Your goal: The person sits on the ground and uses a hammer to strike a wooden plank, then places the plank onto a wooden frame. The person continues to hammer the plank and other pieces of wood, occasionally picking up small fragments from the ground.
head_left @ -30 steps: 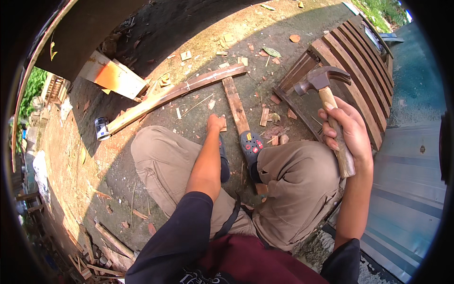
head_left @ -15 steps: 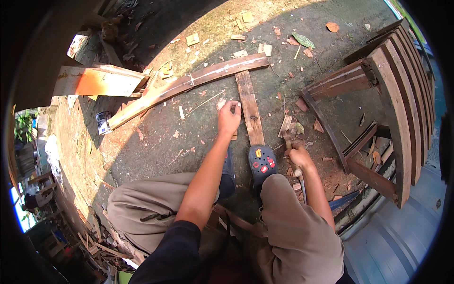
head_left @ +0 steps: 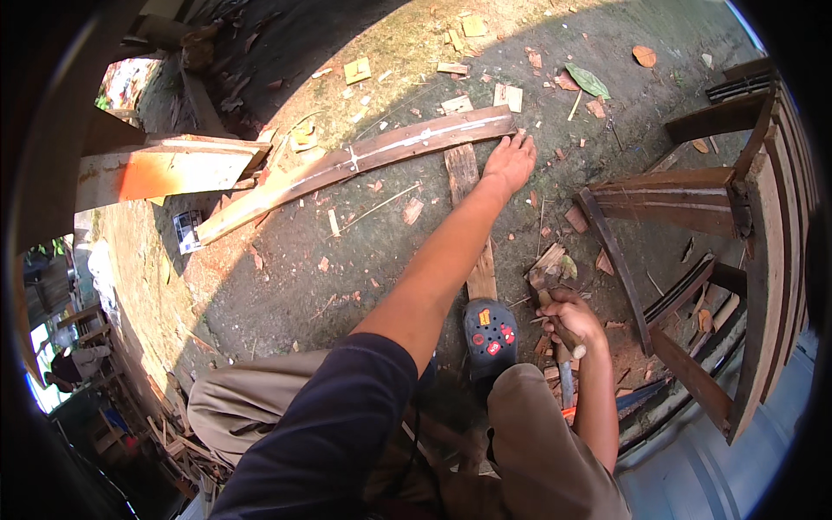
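My left hand (head_left: pixel 510 162) reaches out with fingers extended at the right end of a long wooden beam (head_left: pixel 394 149), which has a white line along its top. Below that end, a shorter wooden board (head_left: pixel 461 171) runs toward me, partly covered by my left forearm. The near end of the board meets my dark clog (head_left: pixel 490 336). My right hand (head_left: pixel 572 319) is closed around a wooden-handled tool (head_left: pixel 568 338), low beside my right knee. The tool's head, near the wood chips, is hard to make out.
A slatted wooden frame (head_left: pixel 763 260) stands at the right, beside corrugated metal sheeting (head_left: pixel 719 472). A printed can (head_left: pixel 187 232) sits by the beam's left end. An orange-stained board (head_left: pixel 165 172) juts in at the left. Wood chips (head_left: pixel 414 210) and leaves (head_left: pixel 588 80) litter the ground.
My left hand has moved from beside the short board up and right to the beam's end, its fingers now extended. My right hand still grips the tool, slightly lower and farther right.
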